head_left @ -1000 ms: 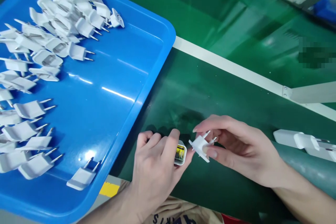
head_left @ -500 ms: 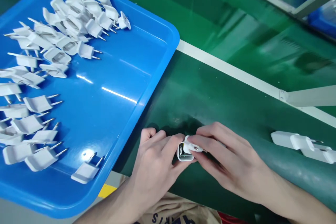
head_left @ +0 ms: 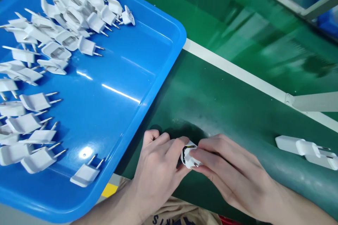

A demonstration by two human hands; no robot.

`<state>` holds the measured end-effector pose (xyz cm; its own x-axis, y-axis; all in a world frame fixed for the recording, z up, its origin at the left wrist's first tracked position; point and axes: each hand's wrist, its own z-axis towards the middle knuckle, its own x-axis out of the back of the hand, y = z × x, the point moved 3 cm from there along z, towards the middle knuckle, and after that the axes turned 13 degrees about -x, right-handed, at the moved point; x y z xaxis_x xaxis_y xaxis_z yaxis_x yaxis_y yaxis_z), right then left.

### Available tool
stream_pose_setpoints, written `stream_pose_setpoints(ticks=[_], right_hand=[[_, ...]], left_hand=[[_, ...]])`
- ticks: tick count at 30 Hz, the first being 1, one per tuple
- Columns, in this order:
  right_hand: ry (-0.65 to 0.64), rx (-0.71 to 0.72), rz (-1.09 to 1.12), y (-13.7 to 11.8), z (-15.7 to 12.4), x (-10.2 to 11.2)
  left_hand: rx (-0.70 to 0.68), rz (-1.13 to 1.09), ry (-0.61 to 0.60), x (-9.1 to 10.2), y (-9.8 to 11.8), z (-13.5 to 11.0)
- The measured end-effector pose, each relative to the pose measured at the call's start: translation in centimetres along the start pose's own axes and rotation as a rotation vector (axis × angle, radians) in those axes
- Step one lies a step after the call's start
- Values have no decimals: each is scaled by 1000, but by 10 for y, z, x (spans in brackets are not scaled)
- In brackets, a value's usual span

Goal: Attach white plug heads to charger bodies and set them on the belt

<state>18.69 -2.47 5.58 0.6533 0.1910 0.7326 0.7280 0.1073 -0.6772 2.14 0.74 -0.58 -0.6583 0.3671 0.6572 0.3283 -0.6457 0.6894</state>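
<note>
My left hand (head_left: 155, 172) grips a small white charger body (head_left: 186, 155), its open end with a yellow part inside facing right. My right hand (head_left: 232, 172) holds a white two-pin plug cap (head_left: 192, 158) pressed against that open end. Both hands meet over the dark green belt (head_left: 224, 105) near its front edge. My fingers hide most of the two parts.
A blue tray (head_left: 118, 77) at the left holds several loose white two-pin plug pieces (head_left: 63, 24), one lying near its front rim (head_left: 84, 174). Finished white chargers (head_left: 306, 147) lie on the belt at the right. A white rail (head_left: 237, 72) crosses the belt diagonally.
One second ago the plug cap was held apart from the charger body. My right hand has brought it over and pressed it onto the body's open end.
</note>
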Motion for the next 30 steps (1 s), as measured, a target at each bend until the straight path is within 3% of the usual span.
stream_pose_setpoints(ticks=[5, 17, 24, 27, 30], right_hand=[[-10, 1, -8, -1, 1, -1], [109, 132, -438, -11, -7, -14], [171, 122, -529, -15, -7, -23], [192, 47, -609, 1, -10, -7], [256, -70, -770, 32, -23, 32]], left_hand=[[-6, -33, -10, 1, 0, 1], [1, -9, -12, 0, 0, 0], [-11, 33, -3, -3, 0, 0], [12, 73, -7, -1, -1, -2], [46, 36, 20, 2, -3, -5]])
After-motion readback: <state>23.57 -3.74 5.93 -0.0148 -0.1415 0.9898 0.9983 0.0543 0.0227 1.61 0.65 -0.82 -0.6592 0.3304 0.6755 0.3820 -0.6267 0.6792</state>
